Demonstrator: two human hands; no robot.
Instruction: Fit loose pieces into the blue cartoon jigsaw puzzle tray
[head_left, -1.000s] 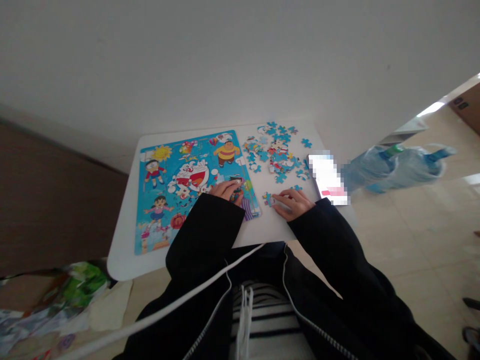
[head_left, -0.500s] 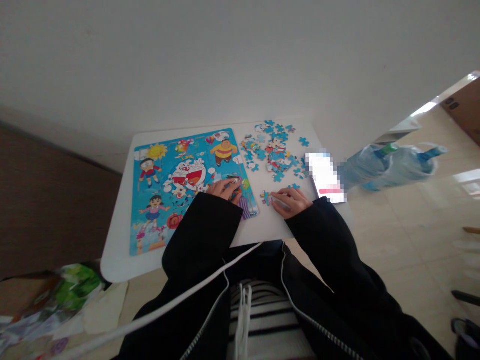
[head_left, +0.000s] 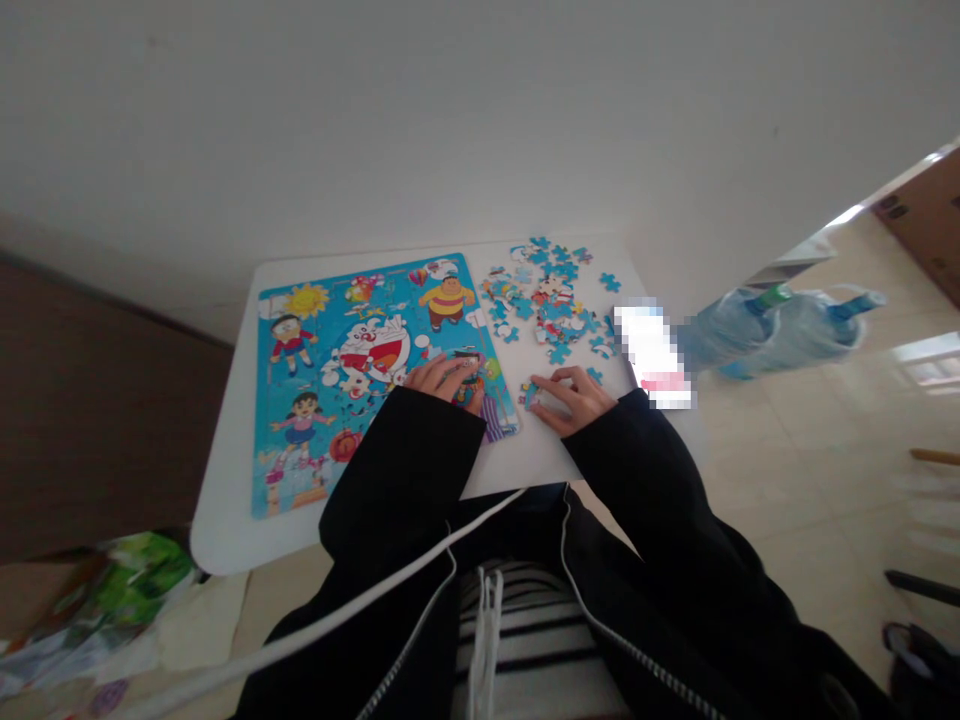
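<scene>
A colourful cartoon jigsaw board lies on the left half of a small white table. My left hand rests flat on the board's lower right part, fingers pressing on pieces there. My right hand lies on the table just right of the board, fingertips touching a small blue puzzle piece. A heap of loose blue pieces is spread behind my right hand. Both arms wear black sleeves.
A phone with a bright screen lies at the table's right edge. Large water bottles lie on the tiled floor to the right. Bags and paper sit on the floor at the lower left. A white wall stands behind the table.
My right hand slid slightly left with the small piece, closer to the board. My left hand stayed on the board. The view shifted a little.
</scene>
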